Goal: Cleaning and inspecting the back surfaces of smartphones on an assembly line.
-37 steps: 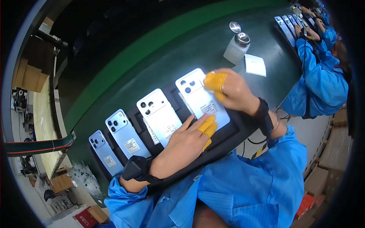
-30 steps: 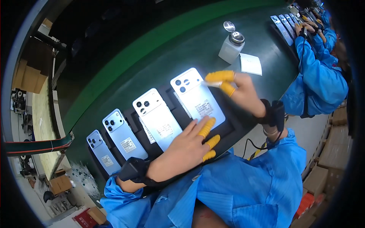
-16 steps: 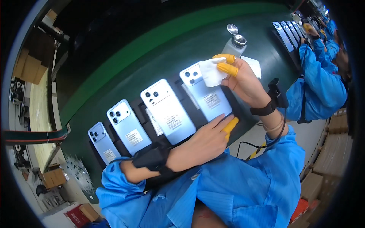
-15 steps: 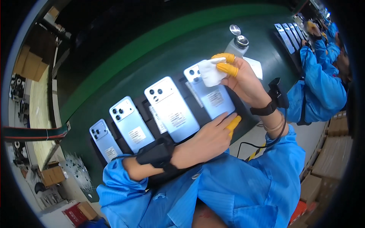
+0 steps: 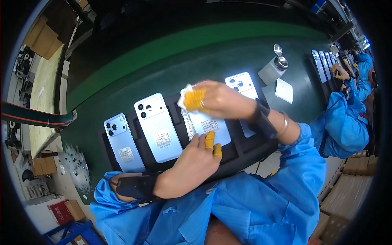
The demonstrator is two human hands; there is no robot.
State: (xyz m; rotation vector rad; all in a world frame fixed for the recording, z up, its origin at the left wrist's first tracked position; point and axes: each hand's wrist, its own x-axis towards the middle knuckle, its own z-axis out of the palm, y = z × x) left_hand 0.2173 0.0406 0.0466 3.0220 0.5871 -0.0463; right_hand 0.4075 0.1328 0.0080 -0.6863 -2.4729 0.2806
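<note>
My right hand (image 5: 222, 100), with yellow finger cots, grips a folded white cloth (image 5: 183, 98). It presses the cloth on the upper end of a light blue phone (image 5: 216, 130) lying back up, hiding its cameras. At that phone's lower left, my left hand (image 5: 191, 161) lies with fingers spread against the label end; two of its fingers wear yellow cots. To the left lie two more phones, a middle one (image 5: 157, 122) and a far-left one (image 5: 123, 141). Another phone (image 5: 241, 81) lies to the right, partly behind my right wrist.
The phones rest in a black tray (image 5: 234, 153) on a green table (image 5: 122, 96). At the back right stand a pump-top bottle (image 5: 272, 70) with its lid up and a white paper pad (image 5: 284, 90). Co-workers in blue (image 5: 341, 118) sit at the right beside more phones (image 5: 318, 65).
My right hand with the cloth has gone from the rightmost phone to the phone left of it. My left hand has shifted left too. The view has turned, moving the bottle rightward in the picture.
</note>
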